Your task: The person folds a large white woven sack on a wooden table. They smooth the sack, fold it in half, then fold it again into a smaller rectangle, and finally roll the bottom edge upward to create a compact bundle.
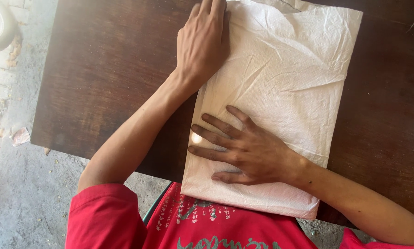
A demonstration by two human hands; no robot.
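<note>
**Both hands flat on the folded cloth**

Head view: your left hand point(202, 44) lies open, palm down, on the cloth's point(281, 83) far left edge, apparently pinning it. Your right hand point(244, 150) rests open with fingers spread on the near half, seemingly pressing the fold flat. The white cloth lies on the dark wooden desk point(105, 78), its near edge overhanging. No packages or signs show.

I see a white folded cloth point(281, 87), faintly creased, lying on a dark brown wooden table point(101, 78) with streaky grain. My shirt point(207, 226) is red with grey-green print. The concrete floor point(27, 184) is pale grey.
</note>
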